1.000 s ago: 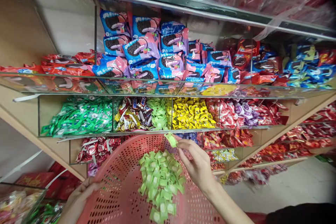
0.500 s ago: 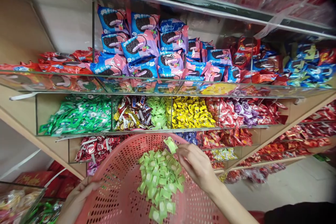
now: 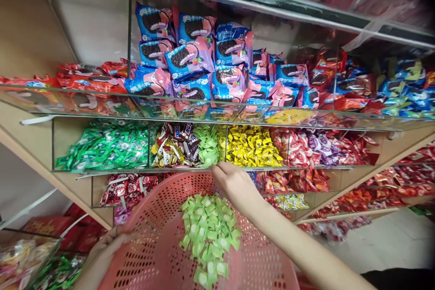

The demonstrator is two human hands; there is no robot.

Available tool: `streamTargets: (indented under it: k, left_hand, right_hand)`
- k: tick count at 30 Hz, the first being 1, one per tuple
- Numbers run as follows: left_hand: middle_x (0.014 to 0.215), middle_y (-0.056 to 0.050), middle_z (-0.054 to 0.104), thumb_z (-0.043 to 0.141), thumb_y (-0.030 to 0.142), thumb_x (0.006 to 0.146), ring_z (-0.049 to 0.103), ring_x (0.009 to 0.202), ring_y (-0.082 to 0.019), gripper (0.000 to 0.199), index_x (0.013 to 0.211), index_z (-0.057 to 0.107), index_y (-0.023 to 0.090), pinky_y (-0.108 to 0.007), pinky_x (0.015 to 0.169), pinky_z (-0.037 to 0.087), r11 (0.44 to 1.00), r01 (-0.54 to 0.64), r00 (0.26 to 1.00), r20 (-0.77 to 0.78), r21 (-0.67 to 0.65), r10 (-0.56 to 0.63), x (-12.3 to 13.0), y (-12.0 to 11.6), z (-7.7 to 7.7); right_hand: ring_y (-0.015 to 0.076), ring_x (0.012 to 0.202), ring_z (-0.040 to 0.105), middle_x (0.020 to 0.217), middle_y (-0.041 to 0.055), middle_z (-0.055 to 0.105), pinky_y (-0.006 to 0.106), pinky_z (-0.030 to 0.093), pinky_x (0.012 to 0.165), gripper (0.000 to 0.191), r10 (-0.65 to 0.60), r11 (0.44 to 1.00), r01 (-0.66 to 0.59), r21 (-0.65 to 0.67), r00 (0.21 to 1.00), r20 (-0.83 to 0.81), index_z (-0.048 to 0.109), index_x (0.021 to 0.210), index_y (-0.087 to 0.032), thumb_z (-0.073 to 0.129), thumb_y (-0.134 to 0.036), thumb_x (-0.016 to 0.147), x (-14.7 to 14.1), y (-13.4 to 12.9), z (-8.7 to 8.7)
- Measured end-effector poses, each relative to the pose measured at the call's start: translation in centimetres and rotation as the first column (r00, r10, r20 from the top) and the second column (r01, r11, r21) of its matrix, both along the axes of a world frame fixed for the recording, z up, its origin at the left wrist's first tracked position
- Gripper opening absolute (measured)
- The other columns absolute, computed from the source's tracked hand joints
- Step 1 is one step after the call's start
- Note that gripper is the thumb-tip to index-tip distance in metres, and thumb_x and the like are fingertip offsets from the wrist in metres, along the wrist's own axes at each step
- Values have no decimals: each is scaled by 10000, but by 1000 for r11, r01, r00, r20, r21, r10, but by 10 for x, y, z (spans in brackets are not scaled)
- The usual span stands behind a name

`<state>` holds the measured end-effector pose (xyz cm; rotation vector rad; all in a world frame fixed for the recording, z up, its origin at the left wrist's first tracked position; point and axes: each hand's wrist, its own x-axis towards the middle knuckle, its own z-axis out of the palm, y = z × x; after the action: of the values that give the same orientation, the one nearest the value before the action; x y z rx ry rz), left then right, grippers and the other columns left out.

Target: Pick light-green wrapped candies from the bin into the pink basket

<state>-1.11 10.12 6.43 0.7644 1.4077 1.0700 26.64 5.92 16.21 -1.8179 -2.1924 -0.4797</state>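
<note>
Lt-green sweets [image 3: 209,235], small wrapped pkts, lie in a loose heap in the pink basket [image 3: 146,249], mostly on its floor & running toward the near side. Basket's round, w/ rows of holes, tipped a bit so I can see right in. L hand [image 3: 104,249] has it by the L side, thumb over the rim, fingers grasping it. R hand [image 3: 236,188] is above the far rim, back of hand up, fingers [image 3: 220,175] bent w/ tips tucked underneath; can't tell if they pinch anything or are bare. They're near the shelf edge [image 3: 170,170], just below more lt-green pkts [image 3: 208,145] on the shelf.

Same tier, L to R: bright-green pkts [image 3: 110,147], then past a clear divider a mixed lot w/ dark-brown wrappers [image 3: 190,147] next to the lt-green ones, then yellow sweets [image 3: 253,145], then red-&-white [image 3: 295,149] & purple wrappers [image 3: 321,147]. Tier above: blue-&-pink cookie packs [image 3: 188,61] stacked several high, red packs [image 3: 86,82] to their L, yellow price tag [image 3: 288,117] in front. Below, partly behind the basket, dark-red pkts [image 3: 125,188]. Pale tiled floor [image 3: 394,231] off to the R.
</note>
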Motion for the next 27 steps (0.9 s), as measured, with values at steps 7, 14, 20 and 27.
streamTargets:
  k: [7, 14, 20, 27]
  left_hand:
    - [488, 28, 617, 691, 125, 486, 583, 484, -167, 129, 565, 604, 178, -220, 454, 450, 999, 27, 1000, 16, -17, -27, -7, 4, -4]
    - [491, -1, 638, 687, 127, 466, 582, 461, -189, 122, 553, 614, 171, -255, 458, 453, 993, 101, 993, 63, -57, -98, -10, 8, 0]
    - [526, 15, 656, 697, 155, 482, 602, 507, -178, 137, 606, 647, 183, -239, 500, 470, 995, 86, 995, 57, -43, -83, -6, 4, -1]
    - [539, -16, 663, 714, 96, 438, 609, 544, -193, 154, 562, 651, 162, -234, 510, 471, 994, 92, 995, 38, -55, -90, -17, 15, -8]
  right_hand:
    - [255, 884, 607, 922, 191, 658, 317, 436, 656, 257, -176, 971, 209, -116, 953, 245, 659, 927, -67, 422, -10, 847, -24, 102, 31]
    - [274, 981, 583, 941, 196, 683, 376, 397, 753, 259, -263, 932, 320, -169, 920, 289, 693, 887, -89, 473, 19, 803, -3, 138, 31]
    - [267, 989, 572, 985, 180, 677, 395, 386, 791, 286, -266, 932, 326, -161, 913, 309, 692, 906, -107, 457, 20, 805, 1, 144, 28]
    - [241, 872, 604, 864, 163, 685, 341, 400, 709, 304, -194, 967, 232, -109, 940, 282, 682, 865, -110, 399, -3, 843, 0, 125, 41]
